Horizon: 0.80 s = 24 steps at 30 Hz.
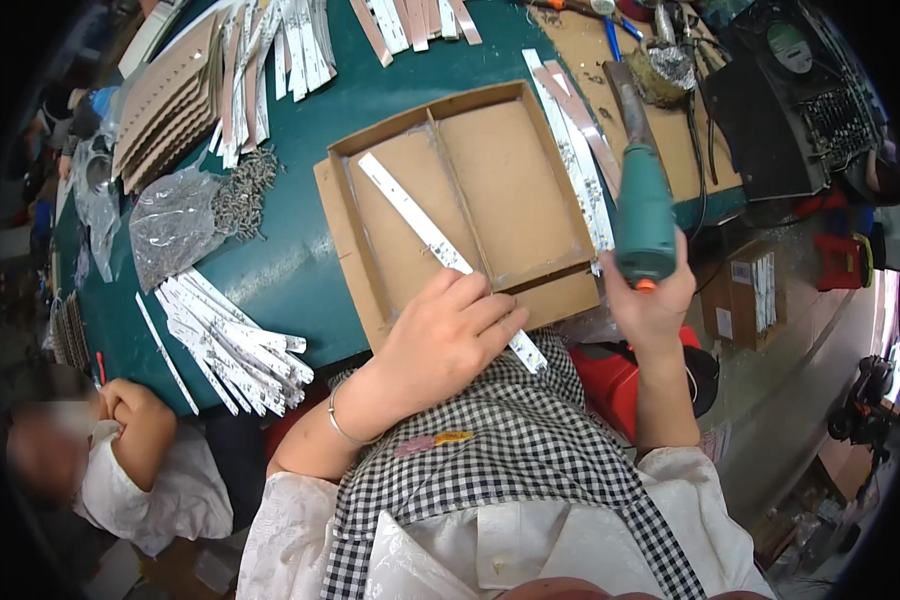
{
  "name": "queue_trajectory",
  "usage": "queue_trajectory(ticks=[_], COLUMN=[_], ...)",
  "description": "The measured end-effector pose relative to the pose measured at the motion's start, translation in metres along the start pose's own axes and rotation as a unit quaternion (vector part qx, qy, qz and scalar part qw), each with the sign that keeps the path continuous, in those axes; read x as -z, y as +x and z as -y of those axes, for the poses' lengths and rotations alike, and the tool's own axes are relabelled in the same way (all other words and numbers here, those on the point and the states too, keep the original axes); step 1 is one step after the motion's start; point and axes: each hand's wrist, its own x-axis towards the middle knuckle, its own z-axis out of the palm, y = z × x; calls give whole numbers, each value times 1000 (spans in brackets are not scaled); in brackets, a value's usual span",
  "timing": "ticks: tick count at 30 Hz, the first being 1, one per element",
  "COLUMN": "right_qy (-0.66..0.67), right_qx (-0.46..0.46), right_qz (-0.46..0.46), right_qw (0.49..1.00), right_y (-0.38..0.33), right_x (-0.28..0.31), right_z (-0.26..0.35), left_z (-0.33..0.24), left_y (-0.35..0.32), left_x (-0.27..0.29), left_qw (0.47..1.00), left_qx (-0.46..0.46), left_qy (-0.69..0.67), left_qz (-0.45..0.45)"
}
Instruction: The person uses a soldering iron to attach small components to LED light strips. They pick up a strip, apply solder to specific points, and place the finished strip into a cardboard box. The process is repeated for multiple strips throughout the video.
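Observation:
My left hand [448, 330] has its fingers closed around the lower part of a narrow white circuit-board strip [405, 210]. The strip slants across a shallow cardboard tray [345, 215], its near end sticking out past my fingers over my apron. In my right hand [653, 310], at the tray's right side, is a green cylindrical hand tool [646, 215] with a tapered metal nose pointing away from me. Its exact kind is unclear. A divider splits the tray into two compartments, and the strip lies over the left one.
White strips [235, 345] are heaped left of the tray, below a plastic bag [175, 215] and a pile of small dark metal pieces [248, 190]. Ridged brown boards [170, 100] stand far left. More strips [575, 150] flank the tray's right. Another person [150, 465] sits lower left.

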Motion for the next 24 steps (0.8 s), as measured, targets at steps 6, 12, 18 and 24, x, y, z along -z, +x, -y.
queue_trajectory(ticks=[6,12,18,24], right_qy=[-50,-189,-197,-169], right_qx=[62,7,11,13], right_qz=[-21,-29,-10,-12], right_qw=[997,981,980,986], right_y=[7,18,10,14], right_x=[1,8,7,14], right_z=[-8,-22,-45,-49], left_z=[-23,-26,-1,23], left_y=[-9,-82,-165,-202], left_x=[65,122,139,139], left_qw=[999,982,956,926], left_qx=[8,153,247,355], left_qy=[43,113,156,131], left_qz=[31,-16,4,-3])
